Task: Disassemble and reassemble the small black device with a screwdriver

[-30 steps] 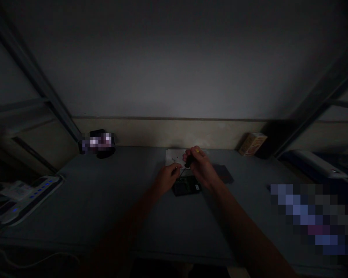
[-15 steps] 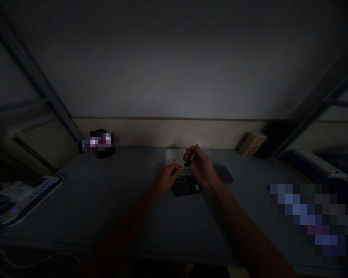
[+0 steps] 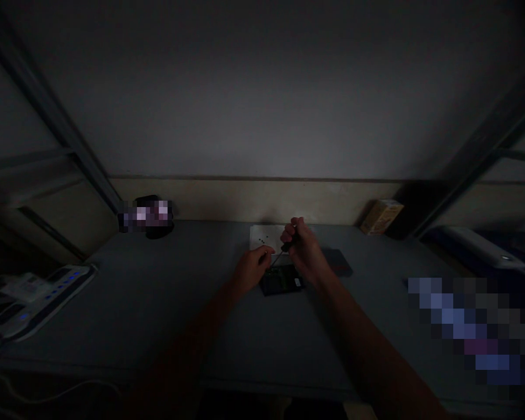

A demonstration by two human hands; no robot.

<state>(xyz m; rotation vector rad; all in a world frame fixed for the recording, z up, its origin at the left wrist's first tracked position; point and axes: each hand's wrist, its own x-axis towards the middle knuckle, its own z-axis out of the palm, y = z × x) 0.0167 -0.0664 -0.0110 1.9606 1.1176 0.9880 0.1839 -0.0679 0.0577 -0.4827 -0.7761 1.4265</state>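
My right hand (image 3: 301, 242) is wrapped round the dark handle of a screwdriver (image 3: 285, 247), whose thin shaft slants down and left to a black device (image 3: 282, 281) lying on the grey table. Near the tip, at the device's upper left corner, my left hand (image 3: 254, 265) has thumb and fingers pinched together; whatever they grip is too small and dark to tell. Behind both hands lies a white sheet (image 3: 257, 233) with several tiny dark pieces on it. A flat dark panel (image 3: 338, 262) rests to the right, partly behind my right wrist.
A white power strip (image 3: 56, 297) with blue lights and cables lies at the left on the table (image 3: 157, 315). Dark objects (image 3: 158, 229), partly blurred, stand at the back left. A yellowish box (image 3: 381, 217) stands at the back right, and a pixelated item (image 3: 459, 321) lies right.
My right hand has turned slightly round the screwdriver, so the handle's yellow part no longer shows. My left hand and the black device have stayed in place.
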